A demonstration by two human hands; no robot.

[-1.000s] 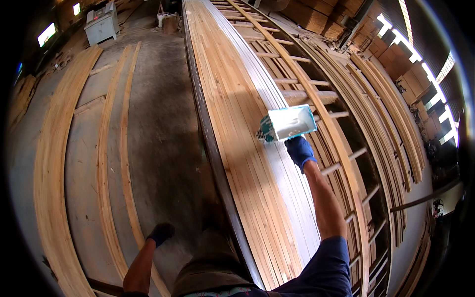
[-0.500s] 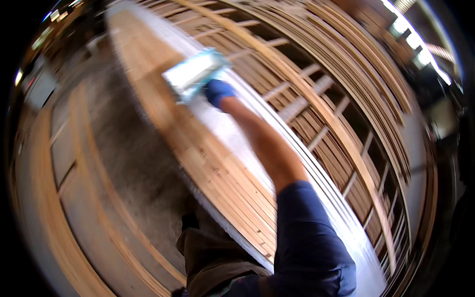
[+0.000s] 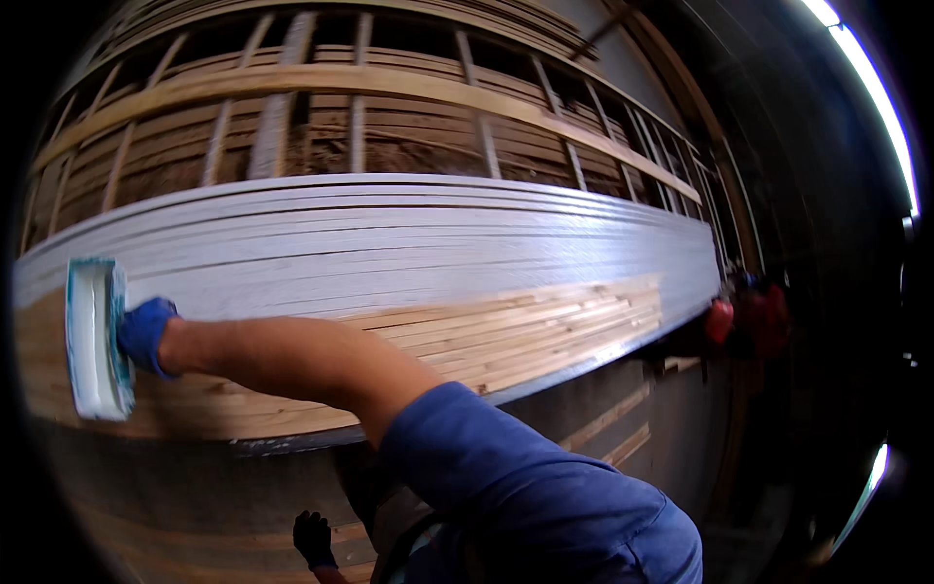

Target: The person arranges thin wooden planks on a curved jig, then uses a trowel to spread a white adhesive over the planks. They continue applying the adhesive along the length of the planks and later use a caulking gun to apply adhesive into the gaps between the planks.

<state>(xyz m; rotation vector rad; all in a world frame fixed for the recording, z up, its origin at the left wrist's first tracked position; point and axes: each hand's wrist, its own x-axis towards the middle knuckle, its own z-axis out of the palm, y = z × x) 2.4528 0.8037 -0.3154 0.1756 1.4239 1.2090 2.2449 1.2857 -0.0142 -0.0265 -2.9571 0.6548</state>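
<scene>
My right hand [image 3: 148, 336], in a blue glove, is closed on the side of a white paint tray [image 3: 95, 341] with teal-smeared edges. White paint coats its hollow. The tray is over the left end of a long row of boards, lying across their width; whether it touches them I cannot tell. White-coated boards [image 3: 409, 238] form the far side of the row, and bare wooden boards [image 3: 486, 341] lie along the near side. Low at the left of my body, my left hand [image 3: 313, 540] hangs in a dark glove, fingers loosely apart, with nothing visible in it.
Beyond the boards stands a wooden rack [image 3: 389, 83] with crossbars and stacked brown planks. A dark support edge [image 3: 292, 443] runs along the near side. Red items [image 3: 720, 319] are by the right end. Wood strips [image 3: 608, 423] lie lower down on the near side.
My view has swung round, so the boards now run across it. The tray, still in my right hand, shows at the far left, and my left hand has come into view.
</scene>
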